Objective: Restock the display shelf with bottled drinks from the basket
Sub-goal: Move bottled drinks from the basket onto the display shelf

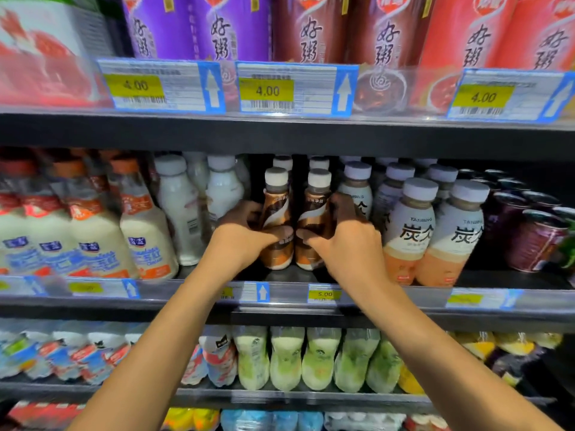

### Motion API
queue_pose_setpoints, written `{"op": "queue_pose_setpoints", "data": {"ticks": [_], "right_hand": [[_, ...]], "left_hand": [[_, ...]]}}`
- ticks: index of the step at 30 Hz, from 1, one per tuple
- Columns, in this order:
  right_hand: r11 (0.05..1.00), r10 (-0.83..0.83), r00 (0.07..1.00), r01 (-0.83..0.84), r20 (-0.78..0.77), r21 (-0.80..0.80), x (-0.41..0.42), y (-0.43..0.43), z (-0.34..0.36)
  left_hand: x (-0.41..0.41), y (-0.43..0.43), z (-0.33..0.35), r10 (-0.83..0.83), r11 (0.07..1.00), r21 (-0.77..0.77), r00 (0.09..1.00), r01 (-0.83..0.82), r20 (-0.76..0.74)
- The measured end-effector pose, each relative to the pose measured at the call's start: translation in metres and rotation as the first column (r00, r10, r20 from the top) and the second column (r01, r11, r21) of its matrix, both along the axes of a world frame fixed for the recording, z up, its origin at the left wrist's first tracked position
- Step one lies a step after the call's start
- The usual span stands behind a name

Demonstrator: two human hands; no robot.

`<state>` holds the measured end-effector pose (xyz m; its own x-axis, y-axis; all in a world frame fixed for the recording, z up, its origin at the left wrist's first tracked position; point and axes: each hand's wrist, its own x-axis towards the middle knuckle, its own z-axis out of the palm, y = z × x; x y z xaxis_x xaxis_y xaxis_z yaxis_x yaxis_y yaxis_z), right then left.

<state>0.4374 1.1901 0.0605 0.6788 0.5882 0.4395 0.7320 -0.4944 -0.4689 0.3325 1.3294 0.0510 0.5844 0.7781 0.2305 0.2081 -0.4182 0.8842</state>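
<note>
Two brown bottled drinks with white caps stand side by side at the front of the middle shelf (280,292). My left hand (241,234) is wrapped around the left brown bottle (277,209). My right hand (345,237) grips the right brown bottle (317,209). Both bottles are upright and rest on the shelf board. More white-capped bottles of the same kind show behind them. No basket is in view.
White milk bottles (177,206) crowd the left of the brown pair; grey-capped tea bottles (410,231) stand tight on the right, then dark cans (535,241). Price tags line the shelf edges. Tall cartons (311,29) fill the shelf above, green bottles (286,359) the one below.
</note>
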Motion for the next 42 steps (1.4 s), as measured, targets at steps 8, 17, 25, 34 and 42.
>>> {"op": "queue_pose_setpoints", "data": {"ticks": [8,17,25,34,42], "right_hand": [[0.999,0.038,0.999,-0.038,0.001,0.037,0.005,-0.009,-0.007],[0.998,0.005,1.0,-0.004,0.006,-0.063,-0.001,-0.009,-0.011],[0.999,0.025,0.999,-0.024,0.038,-0.032,0.003,-0.011,-0.015],[0.997,-0.001,1.0,-0.001,-0.021,-0.082,0.004,-0.013,-0.015],[0.998,0.014,1.0,-0.015,-0.009,-0.063,0.006,-0.015,-0.017]], "left_hand": [[-0.002,0.005,-0.006,-0.109,0.99,-0.077,0.986,0.119,0.127],[-0.005,0.007,-0.008,-0.142,0.986,-0.076,0.987,0.148,0.071],[-0.005,0.009,-0.011,-0.197,0.98,0.004,0.98,0.197,0.009],[-0.005,0.011,-0.014,-0.202,0.977,0.055,0.979,0.204,-0.033],[-0.006,0.01,-0.016,-0.228,0.973,0.034,0.974,0.228,-0.019]]}}
